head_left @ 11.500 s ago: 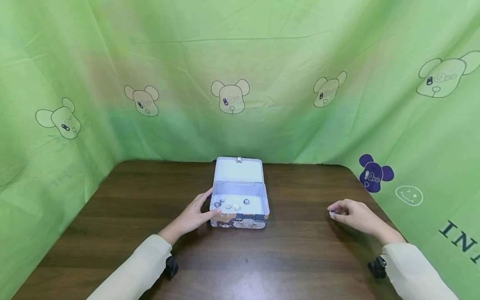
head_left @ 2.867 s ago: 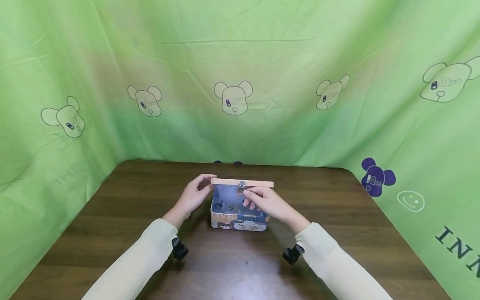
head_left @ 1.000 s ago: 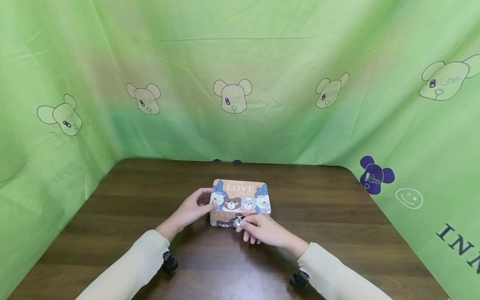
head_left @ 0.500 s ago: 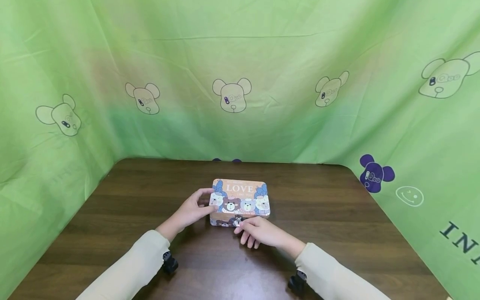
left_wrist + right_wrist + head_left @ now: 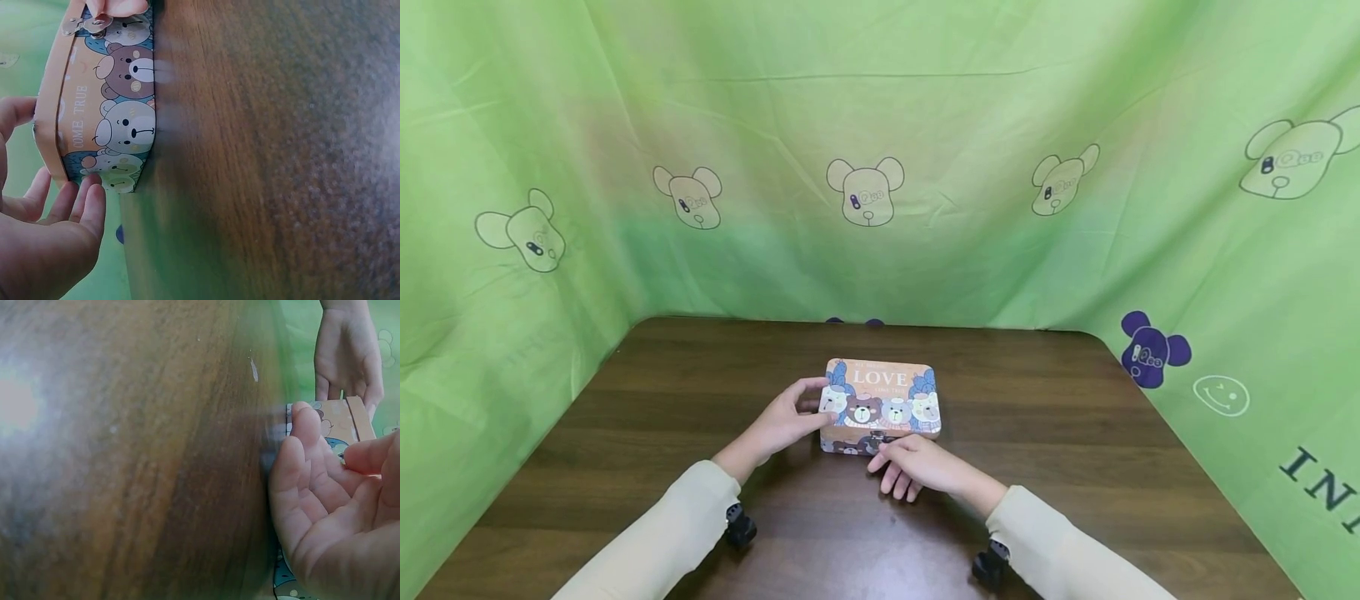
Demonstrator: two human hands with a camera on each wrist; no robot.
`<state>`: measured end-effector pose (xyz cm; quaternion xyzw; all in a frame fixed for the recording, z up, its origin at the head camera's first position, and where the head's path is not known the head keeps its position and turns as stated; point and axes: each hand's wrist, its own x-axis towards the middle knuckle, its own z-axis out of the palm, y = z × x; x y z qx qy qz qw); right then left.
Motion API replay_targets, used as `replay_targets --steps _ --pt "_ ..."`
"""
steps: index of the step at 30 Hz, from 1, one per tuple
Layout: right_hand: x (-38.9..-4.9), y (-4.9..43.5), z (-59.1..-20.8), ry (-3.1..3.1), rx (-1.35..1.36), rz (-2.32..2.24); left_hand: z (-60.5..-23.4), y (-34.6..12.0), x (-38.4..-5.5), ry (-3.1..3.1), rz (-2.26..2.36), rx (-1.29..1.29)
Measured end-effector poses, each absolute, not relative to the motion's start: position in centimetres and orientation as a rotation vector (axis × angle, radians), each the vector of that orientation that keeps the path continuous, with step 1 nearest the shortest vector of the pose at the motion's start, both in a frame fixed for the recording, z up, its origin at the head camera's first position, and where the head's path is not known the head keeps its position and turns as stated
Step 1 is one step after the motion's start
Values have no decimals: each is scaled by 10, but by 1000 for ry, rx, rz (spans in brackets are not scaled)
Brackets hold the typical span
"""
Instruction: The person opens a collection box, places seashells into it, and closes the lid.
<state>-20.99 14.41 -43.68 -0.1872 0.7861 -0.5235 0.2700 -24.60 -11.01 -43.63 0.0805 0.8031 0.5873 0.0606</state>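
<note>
A tin box (image 5: pixel 880 394) printed with bears and the word LOVE stands on the table with its hinged lid down. My left hand (image 5: pixel 782 422) holds its left end, thumb at the front edge of the lid and fingers around the side; in the left wrist view the fingertips (image 5: pixel 94 200) lie against the end wall. My right hand (image 5: pixel 925 465) is at the front, thumb and forefinger pinching the metal clasp (image 5: pixel 87 26) under the lid's edge. Its other fingers hang loosely below. The box's inside is hidden.
The brown wooden table (image 5: pixel 1075 467) stretches out around the box. A green cloth (image 5: pixel 760 117) with bear-head outlines hangs behind it and along both sides. A black wrist camera (image 5: pixel 741 527) sits under the left sleeve, another under the right.
Earlier the lid stood open over several small round things, with my right hand holding another at the right. Since then the lid has come down; lately my right hand shifted slightly lower at the clasp.
</note>
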Motion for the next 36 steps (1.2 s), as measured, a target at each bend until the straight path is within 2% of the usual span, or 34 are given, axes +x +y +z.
replay_targets --steps 23,36 --pt "-209 145 -435 2102 -471 -1426 -435 -109 -245 2455 1760 262" --pt "-204 157 -412 2220 -597 -1301 -435 -109 -246 2467 1748 285"
